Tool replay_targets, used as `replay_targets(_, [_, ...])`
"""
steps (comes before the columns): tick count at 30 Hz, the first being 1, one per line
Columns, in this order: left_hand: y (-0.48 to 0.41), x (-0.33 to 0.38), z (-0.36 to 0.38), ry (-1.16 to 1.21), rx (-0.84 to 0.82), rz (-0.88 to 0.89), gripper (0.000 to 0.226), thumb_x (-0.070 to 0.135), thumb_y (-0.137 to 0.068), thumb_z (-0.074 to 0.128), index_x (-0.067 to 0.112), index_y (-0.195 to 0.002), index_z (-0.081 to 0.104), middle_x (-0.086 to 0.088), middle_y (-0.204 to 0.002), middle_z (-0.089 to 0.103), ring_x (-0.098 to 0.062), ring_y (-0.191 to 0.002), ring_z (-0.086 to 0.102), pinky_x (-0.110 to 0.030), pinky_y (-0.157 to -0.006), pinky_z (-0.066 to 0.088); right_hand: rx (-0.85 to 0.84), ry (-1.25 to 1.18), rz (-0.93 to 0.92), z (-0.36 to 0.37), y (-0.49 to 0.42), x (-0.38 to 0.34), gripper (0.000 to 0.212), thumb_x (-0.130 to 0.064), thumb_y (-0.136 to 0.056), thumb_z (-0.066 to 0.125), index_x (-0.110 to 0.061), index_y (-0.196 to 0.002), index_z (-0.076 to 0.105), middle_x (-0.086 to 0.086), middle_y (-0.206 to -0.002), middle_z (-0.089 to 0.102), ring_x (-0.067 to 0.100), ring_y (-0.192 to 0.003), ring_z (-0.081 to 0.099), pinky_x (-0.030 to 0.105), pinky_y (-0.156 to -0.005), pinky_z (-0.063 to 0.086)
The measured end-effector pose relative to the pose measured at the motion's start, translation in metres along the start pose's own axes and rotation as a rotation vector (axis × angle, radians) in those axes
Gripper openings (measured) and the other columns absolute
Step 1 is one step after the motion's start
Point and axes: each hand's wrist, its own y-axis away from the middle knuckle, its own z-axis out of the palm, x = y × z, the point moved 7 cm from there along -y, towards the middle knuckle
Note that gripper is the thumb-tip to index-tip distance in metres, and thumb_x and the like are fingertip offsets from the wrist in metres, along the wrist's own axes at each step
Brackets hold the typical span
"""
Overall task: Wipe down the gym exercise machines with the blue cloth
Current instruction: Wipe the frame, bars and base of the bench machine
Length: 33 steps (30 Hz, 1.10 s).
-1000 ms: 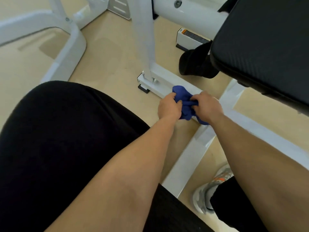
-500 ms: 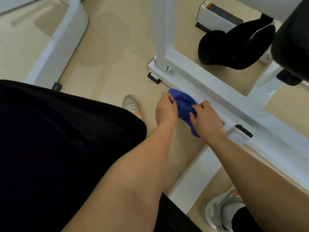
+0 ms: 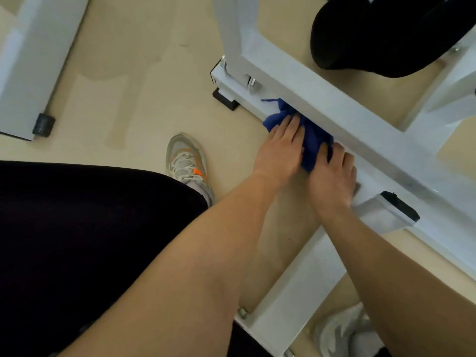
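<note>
The blue cloth [image 3: 310, 136] is bunched against the side of the white floor bar [image 3: 360, 119] of the exercise machine, near its left end. My left hand [image 3: 279, 148] lies flat on the cloth's left part, fingers stretched toward the bar. My right hand [image 3: 332, 173] presses on the cloth's right part, right beside the left hand. Most of the cloth is covered by both hands; only its upper edge and middle show.
A second white frame bar [image 3: 288, 292] runs from the floor bar toward me, between my feet. A black roller pad [image 3: 381, 34] hangs above the bar at top right. Another machine's white base [image 3: 33, 60] lies at the far left. My grey shoes [image 3: 189, 163] stand on the beige floor.
The view has tilted down and closer to the floor bar. Both hands have gone from bunching the cloth between them to pressing it flat against the bar's side.
</note>
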Motion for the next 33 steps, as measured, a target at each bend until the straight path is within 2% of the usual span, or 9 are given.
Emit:
replay_targets(2, [-0.001, -0.015, 0.005, -0.047, -0.046, -0.019, 0.060, 0.031, -0.101, 0.041, 0.012, -0.155, 0.023, -0.008, -0.163, 0.019, -0.024, -0.151, 0.013, -0.039, -0.124, 0.010, -0.042, -0.008, -0.017, 0.010, 0.002, -0.007, 0.052, -0.010, -0.095, 0.052, 0.002, -0.144, 0.040, 0.026, -0.144, 0.043, 0.045, -0.127, 0.047, 0.052, -0.102, 0.044])
replay_targets(5, [-0.006, -0.052, -0.001, -0.082, -0.052, -0.081, 0.061, 0.031, -0.103, 0.036, 0.017, -0.157, 0.014, -0.005, -0.165, 0.011, -0.021, -0.152, 0.006, -0.042, -0.123, 0.012, -0.172, -0.012, -0.113, 0.025, -0.001, -0.028, 0.071, -0.021, -0.097, 0.049, 0.001, -0.155, 0.014, 0.027, -0.160, 0.016, 0.043, -0.148, 0.019, 0.052, -0.120, 0.023])
replay_targets(10, [-0.010, -0.088, -0.025, -0.140, -0.067, -0.070, 0.060, 0.027, -0.103, 0.034, 0.020, -0.158, 0.011, 0.003, -0.166, 0.005, -0.015, -0.152, 0.005, -0.041, -0.123, 0.013, -0.302, 0.032, -0.266, 0.026, -0.036, -0.082, 0.095, -0.049, -0.096, 0.045, -0.007, -0.154, -0.018, 0.020, -0.162, -0.017, 0.033, -0.152, -0.011, 0.044, -0.124, -0.001])
replay_targets(13, [-0.010, -0.085, -0.025, -0.133, -0.095, -0.077, 0.062, 0.026, -0.102, 0.034, 0.021, -0.158, 0.010, 0.004, -0.166, 0.003, -0.016, -0.152, 0.003, -0.041, -0.123, 0.012, -0.331, 0.030, -0.238, 0.026, -0.045, -0.096, 0.102, -0.054, -0.093, 0.049, -0.010, -0.154, -0.020, 0.018, -0.162, -0.019, 0.032, -0.151, -0.014, 0.044, -0.124, -0.002])
replay_targets(16, [-0.010, -0.078, -0.024, -0.130, -0.159, -0.050, 0.062, 0.024, -0.102, 0.035, 0.022, -0.158, 0.009, 0.001, -0.166, 0.002, -0.022, -0.152, 0.001, -0.044, -0.122, 0.011, -0.324, 0.053, -0.118, 0.026, -0.029, -0.075, 0.095, -0.041, -0.093, 0.048, -0.007, -0.154, -0.017, 0.018, -0.163, -0.015, 0.031, -0.152, -0.011, 0.043, -0.123, -0.002])
replay_targets(20, [-0.005, -0.049, -0.016, -0.181, -0.216, 0.131, 0.062, 0.022, -0.101, 0.040, 0.023, -0.157, 0.013, -0.002, -0.165, 0.009, -0.027, -0.152, 0.007, -0.043, -0.123, 0.013, -0.317, 0.070, 0.077, 0.027, 0.007, -0.023, 0.091, -0.032, -0.092, 0.047, -0.003, -0.155, -0.013, 0.020, -0.163, -0.009, 0.034, -0.152, -0.006, 0.045, -0.124, 0.003])
replay_targets(25, [0.010, 0.006, 0.006, -0.181, -0.252, 0.317, 0.063, 0.016, -0.100, 0.044, 0.019, -0.157, 0.016, -0.005, -0.165, 0.011, -0.030, -0.151, 0.009, -0.040, -0.122, 0.009, -0.358, 0.049, 0.309, 0.022, 0.031, 0.015, 0.097, -0.040, -0.094, 0.054, 0.000, -0.154, -0.010, 0.023, -0.162, -0.010, 0.036, -0.152, -0.006, 0.047, -0.124, 0.006])
replay_targets(28, [0.008, 0.001, -0.001, -0.159, -0.236, 0.281, 0.063, 0.017, -0.101, 0.044, 0.022, -0.157, 0.017, -0.003, -0.165, 0.010, -0.026, -0.152, 0.008, -0.039, -0.122, 0.009, -0.300, 0.047, 0.197, 0.016, 0.031, -0.004, 0.095, -0.034, -0.091, 0.059, -0.004, -0.156, -0.004, 0.023, -0.163, -0.006, 0.039, -0.151, -0.002, 0.050, -0.123, 0.009])
replay_targets(33, [-0.001, -0.044, -0.019, -0.141, -0.231, 0.116, 0.063, 0.022, -0.101, 0.040, 0.026, -0.157, 0.012, 0.000, -0.165, 0.005, -0.022, -0.152, 0.003, -0.043, -0.123, 0.011, -0.378, -0.025, -0.011, 0.024, 0.013, -0.050, 0.096, -0.045, -0.093, 0.050, -0.011, -0.156, -0.013, 0.016, -0.163, -0.019, 0.034, -0.151, -0.015, 0.048, -0.124, 0.006])
